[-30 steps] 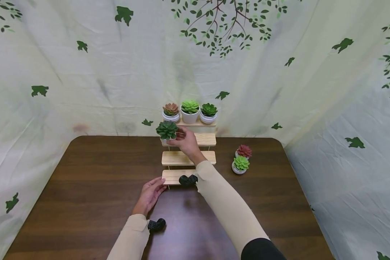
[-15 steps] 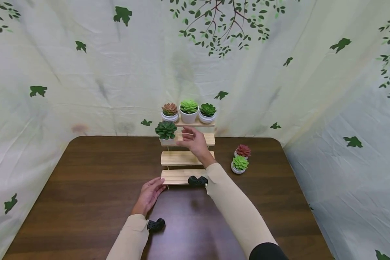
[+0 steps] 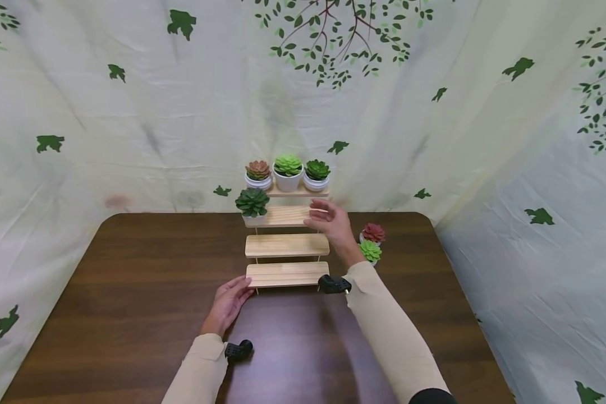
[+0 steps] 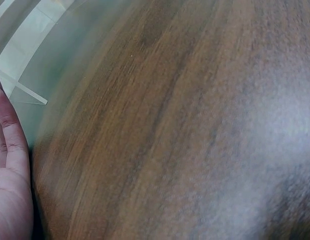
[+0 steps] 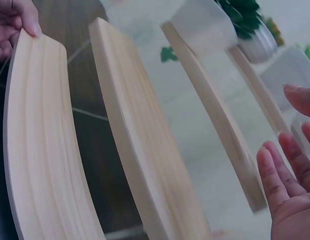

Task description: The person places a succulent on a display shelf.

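A tiered wooden plant stand stands at the back of the table. My left hand grips the left corner of its lowest shelf, thumb on top and fingers underneath, as the right wrist view shows. At the left end of the second shelf from the top sits a dark green potted succulent. My right hand is beside that shelf's right end, fingers loosely bent and holding nothing. Along the top shelf stand a brownish-pink succulent, a bright green succulent and a mid-green succulent, all in white pots.
On the table right of the stand are a red succulent and a light green succulent, partly behind my right forearm. A leaf-printed white curtain hangs behind the brown table.
My right hand has let go of the dark green succulent, leaving it on the second shelf, and has moved right across the stand. My left hand has kept its grip on the lowest shelf.
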Demonstrator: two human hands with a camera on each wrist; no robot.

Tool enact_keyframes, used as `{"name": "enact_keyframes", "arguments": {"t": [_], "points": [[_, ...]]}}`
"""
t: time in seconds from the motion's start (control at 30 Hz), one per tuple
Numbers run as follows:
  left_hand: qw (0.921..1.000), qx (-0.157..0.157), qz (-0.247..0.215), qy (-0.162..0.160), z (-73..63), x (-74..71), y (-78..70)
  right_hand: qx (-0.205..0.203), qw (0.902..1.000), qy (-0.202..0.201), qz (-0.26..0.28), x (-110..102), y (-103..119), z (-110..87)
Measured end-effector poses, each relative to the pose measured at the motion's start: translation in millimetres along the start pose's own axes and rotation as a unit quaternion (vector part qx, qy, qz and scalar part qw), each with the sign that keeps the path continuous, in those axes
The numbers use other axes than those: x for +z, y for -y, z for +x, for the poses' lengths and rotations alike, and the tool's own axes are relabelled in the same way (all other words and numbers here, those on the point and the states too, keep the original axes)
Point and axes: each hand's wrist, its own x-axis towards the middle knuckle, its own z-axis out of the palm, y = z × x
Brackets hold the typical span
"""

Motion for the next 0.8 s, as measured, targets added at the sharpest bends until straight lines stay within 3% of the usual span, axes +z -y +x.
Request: {"name": "enact_keyframes", "arguments": {"t": [0.2, 0.5, 0.8], "points": [[1.0000, -0.003, 0.006, -0.004, 1.0, -1.7, -0.7, -0.028, 0.9992, -0.025, 0.015, -26.5, -7.0, -7.6], [0.9999, -0.007, 0.008, 0.002, 0.0, -2.3, -2.2, -0.028, 0.9957, -0.084, 0.029, -60.5, -12.3, -21.1], [1.0000, -0.008, -0.001, -0.002, 0.6, -0.6, -1.9, -0.046, 0.9917, -0.118, 0.021, -98.5, -27.6, -36.9]]}}
